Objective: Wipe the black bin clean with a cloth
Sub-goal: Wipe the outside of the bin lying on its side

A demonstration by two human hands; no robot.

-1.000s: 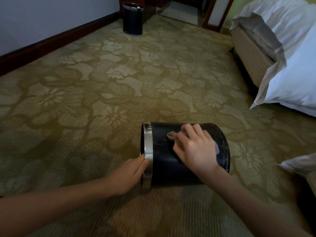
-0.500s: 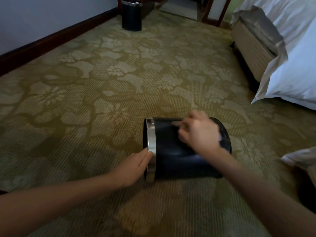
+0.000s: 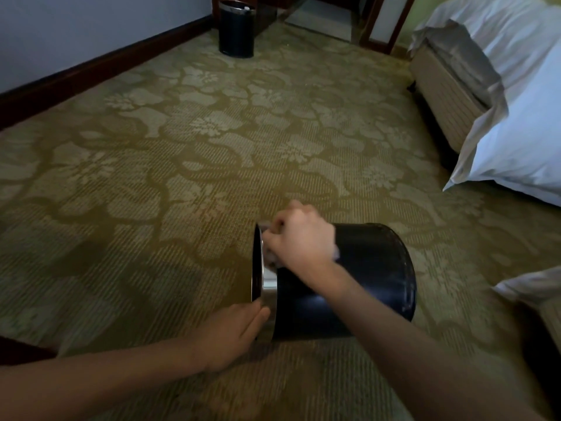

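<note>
Black leather-look sides and a brushed steel rim (image 3: 268, 294) mark the black bin (image 3: 364, 268), which lies tipped on its side on the carpet (image 3: 151, 208) at about 5 o'clock in the view. Its long axis runs 9 to 3 o'clock, with the open mouth at 9 and the base at 3. The right hand (image 3: 299, 238) sits on the bin's upper flank just beside the rim, its fingers (image 3: 282, 223) curled down over a pale cloth (image 3: 269, 256) that shows only at the edges of the palm. Unwiped wall lies from there toward 3 o'clock, so I judge the next stroke should run along the axis toward the base. The left hand (image 3: 233, 332) is nearer the mouth, its straight fingers (image 3: 258, 314) resting against the rim's near edge at 6 o'clock, bracing rather than gripping; a round bin on pile could roll under pressure. A second bin (image 3: 236, 28) stands upright at 12 o'clock by the skirting board (image 3: 106, 71), and a bed (image 3: 516, 101) fills 2 o'clock.
</note>
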